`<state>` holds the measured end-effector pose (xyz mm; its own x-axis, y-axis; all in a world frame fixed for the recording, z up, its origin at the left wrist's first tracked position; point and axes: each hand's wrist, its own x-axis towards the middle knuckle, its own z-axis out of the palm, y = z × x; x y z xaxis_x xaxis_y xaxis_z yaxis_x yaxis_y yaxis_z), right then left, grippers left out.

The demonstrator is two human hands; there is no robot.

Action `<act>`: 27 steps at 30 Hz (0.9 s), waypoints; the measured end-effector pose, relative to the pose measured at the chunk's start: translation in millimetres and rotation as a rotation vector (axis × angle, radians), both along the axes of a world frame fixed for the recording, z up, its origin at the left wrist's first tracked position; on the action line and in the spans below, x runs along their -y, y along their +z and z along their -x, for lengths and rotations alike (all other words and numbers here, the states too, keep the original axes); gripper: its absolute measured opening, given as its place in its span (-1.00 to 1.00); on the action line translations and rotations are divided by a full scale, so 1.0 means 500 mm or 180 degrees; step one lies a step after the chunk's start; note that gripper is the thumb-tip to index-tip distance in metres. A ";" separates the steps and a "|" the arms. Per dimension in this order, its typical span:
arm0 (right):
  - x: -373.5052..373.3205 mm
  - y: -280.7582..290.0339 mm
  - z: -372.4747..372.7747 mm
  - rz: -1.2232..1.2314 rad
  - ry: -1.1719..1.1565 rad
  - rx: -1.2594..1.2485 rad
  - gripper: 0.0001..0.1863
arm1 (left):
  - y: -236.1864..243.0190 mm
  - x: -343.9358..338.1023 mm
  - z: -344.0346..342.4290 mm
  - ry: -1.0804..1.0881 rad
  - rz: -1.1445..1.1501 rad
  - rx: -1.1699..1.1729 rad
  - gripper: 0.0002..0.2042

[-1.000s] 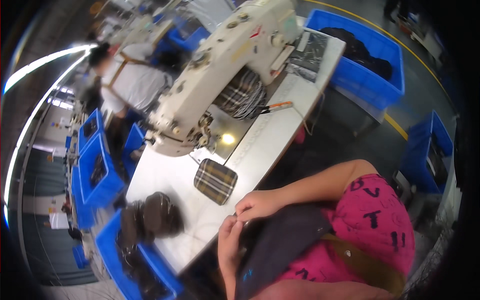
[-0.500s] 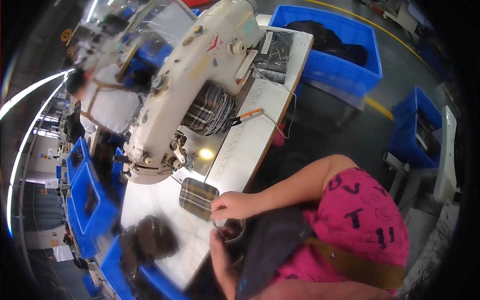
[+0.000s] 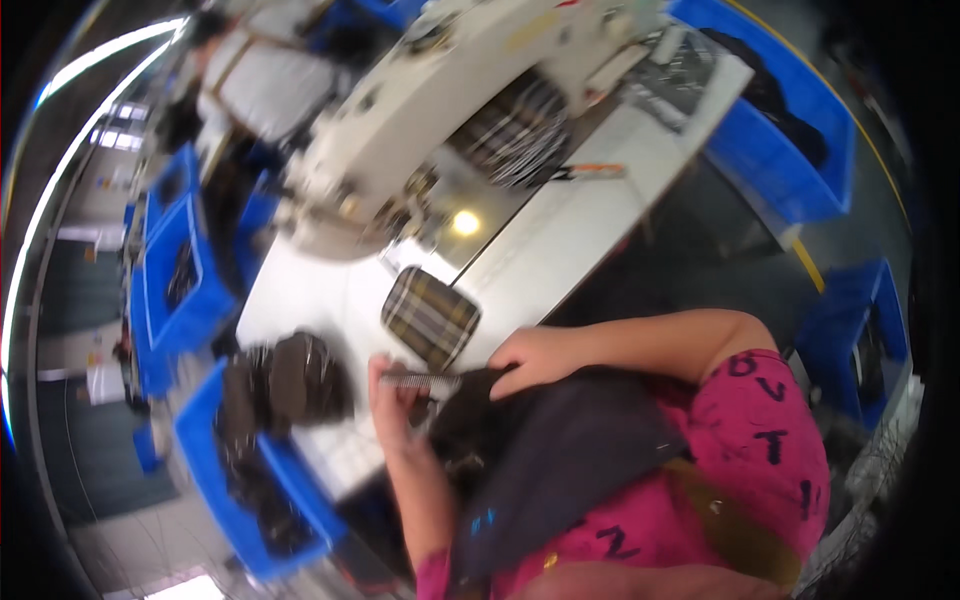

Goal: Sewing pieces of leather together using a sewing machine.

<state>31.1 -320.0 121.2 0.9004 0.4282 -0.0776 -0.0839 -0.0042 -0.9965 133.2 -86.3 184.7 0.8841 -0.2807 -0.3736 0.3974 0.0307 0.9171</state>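
My left hand (image 3: 392, 400) is at the table's near edge, its fingers closed on a dark cloth piece (image 3: 465, 405) with a ribbed grey edge. My right hand (image 3: 535, 360) bends its fingers over the other end of that cloth, which partly covers my lap. Motion blurs the fingertips and the cloth's exact shape. Just beyond both hands, a rounded plaid cloth piece (image 3: 432, 315) in olive, black and white lies flat on the white table (image 3: 300, 290), touched by neither hand. Above it stands the head of a cream sewing machine (image 3: 350, 205), its lamp glowing on the bed.
Stacked plaid pieces (image 3: 520, 130) sit under the machine arm, beside orange-handled snips (image 3: 597, 169). Dark bundles (image 3: 305, 380) lie on the table's left side, above a blue bin (image 3: 200, 430). Another blue bin (image 3: 790, 180) stands at the far right. A co-worker (image 3: 265, 85) sits beyond the machine.
My right hand has let go of the plaid piece, which stays on the table. My left hand has risen over the table edge, and both hands now hold dark cloth. The view has swung.
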 end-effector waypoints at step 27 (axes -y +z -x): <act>-0.042 0.035 -0.020 0.0249 -0.0665 0.0542 -0.61 | 0.014 -0.054 -0.037 -0.1353 -0.0172 0.0091 -0.81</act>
<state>41.3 -298.8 139.0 0.9714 0.2304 0.0569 0.0777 -0.0820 -0.9936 151.6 -59.4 191.7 0.7043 -0.6029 -0.3749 0.3387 -0.1787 0.9238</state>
